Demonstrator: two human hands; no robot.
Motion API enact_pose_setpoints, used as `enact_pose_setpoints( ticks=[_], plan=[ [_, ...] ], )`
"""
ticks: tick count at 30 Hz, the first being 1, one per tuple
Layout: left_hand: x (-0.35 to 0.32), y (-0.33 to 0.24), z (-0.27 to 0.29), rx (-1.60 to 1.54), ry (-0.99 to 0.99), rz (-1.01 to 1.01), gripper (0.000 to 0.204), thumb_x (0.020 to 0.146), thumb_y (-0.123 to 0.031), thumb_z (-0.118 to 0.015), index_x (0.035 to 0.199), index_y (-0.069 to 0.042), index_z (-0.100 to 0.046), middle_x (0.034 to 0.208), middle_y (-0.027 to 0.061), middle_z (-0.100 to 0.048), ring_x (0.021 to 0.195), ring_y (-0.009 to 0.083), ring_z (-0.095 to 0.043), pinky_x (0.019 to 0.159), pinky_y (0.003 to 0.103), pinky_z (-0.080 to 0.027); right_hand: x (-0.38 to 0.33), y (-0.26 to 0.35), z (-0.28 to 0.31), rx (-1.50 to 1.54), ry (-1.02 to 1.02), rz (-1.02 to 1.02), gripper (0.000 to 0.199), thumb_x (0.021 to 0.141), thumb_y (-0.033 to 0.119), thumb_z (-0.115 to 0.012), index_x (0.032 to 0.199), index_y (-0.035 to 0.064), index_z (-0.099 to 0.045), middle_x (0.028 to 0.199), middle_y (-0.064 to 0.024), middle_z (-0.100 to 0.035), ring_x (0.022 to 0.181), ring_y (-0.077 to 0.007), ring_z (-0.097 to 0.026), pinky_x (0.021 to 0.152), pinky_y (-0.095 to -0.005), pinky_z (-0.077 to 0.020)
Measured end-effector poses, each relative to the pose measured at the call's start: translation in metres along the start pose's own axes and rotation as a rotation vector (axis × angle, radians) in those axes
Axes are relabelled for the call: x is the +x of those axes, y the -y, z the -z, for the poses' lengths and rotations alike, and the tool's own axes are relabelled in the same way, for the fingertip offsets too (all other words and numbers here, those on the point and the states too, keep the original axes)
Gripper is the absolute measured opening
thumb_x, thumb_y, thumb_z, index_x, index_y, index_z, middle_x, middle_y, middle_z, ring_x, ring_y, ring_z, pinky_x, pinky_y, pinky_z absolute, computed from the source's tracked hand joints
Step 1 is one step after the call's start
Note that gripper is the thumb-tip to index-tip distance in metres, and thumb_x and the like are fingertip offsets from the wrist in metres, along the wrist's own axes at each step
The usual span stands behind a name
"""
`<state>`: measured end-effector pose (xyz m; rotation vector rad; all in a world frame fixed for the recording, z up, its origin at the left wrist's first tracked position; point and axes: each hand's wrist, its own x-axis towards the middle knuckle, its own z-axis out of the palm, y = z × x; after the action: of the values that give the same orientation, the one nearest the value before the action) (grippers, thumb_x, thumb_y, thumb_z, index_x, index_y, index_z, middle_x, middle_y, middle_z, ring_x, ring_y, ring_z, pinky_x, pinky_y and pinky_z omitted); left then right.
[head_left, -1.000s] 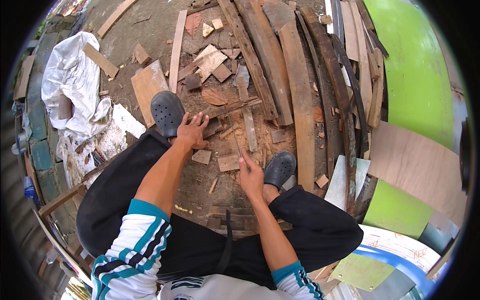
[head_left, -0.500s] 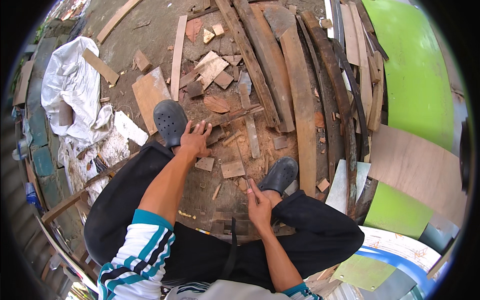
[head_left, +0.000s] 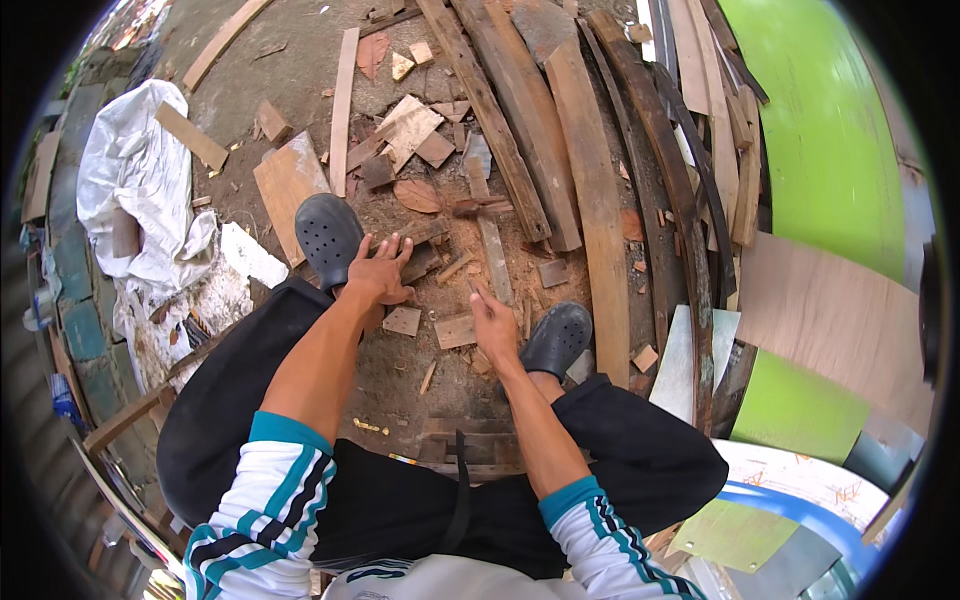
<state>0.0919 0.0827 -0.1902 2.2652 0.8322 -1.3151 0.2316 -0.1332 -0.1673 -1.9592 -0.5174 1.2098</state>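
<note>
My left hand [head_left: 378,274] presses down with fingers spread on a short wooden strip [head_left: 428,230], beside my left clog [head_left: 329,240]. My right hand [head_left: 496,325] is closed round the end of a thin tool, apparently a handsaw seen edge-on; its blade barely shows. Just beyond the strip's end lies a blurred reddish-brown wood piece [head_left: 481,206]. Pale sawdust [head_left: 462,258] covers the ground between my hands. A small wood block [head_left: 455,331] sits beside my right hand, and another offcut [head_left: 402,320] lies below my left.
Long weathered planks [head_left: 590,200] lie to the right of my right clog [head_left: 558,338]. Farther right are a bright green panel [head_left: 815,130] and a brown plywood sheet [head_left: 835,315]. At left is a crumpled white sack [head_left: 135,170]. Offcuts [head_left: 410,130] litter the ground ahead.
My right hand has moved forward, away from me. The strip under my left hand now ends shorter, with its far-right end apart and blurred. The view has shifted slightly.
</note>
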Motion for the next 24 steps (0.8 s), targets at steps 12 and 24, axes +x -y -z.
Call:
enact_pose_setpoints(
  ticks=[12, 24],
  plan=[
    [0.000, -0.006, -0.018, -0.126, -0.290, 0.015, 0.080, 0.091, -0.053, -0.053, 0.154, -0.010, -0.028, 0.158, 0.0176, -0.029, 0.141, 0.0292, -0.038, 0.120, 0.048, -0.016, -0.087, 0.001, 0.083, -0.176, 0.013, -0.116, 0.035, 0.097, 0.018, -0.060, 0.128, 0.0035, -0.064, 0.117, -0.0202, -0.070, 0.107, -0.0231, -0.069, 0.093, -0.0300, -0.0495],
    [0.073, -0.048, 0.018, -0.332, -0.597, 0.055, 0.053, 0.091, -0.048, -0.057, 0.130, -0.012, -0.059, 0.117, 0.0182, -0.067, 0.112, 0.0380, -0.061, 0.102, 0.055, -0.040, -0.165, 0.105, 0.183, -0.341, -0.036, 0.096, 0.038, 0.093, 0.023, -0.065, 0.125, 0.0024, -0.065, 0.117, -0.0216, -0.068, 0.108, -0.0386, -0.066, 0.092, -0.0385, -0.0515]
  ],
)
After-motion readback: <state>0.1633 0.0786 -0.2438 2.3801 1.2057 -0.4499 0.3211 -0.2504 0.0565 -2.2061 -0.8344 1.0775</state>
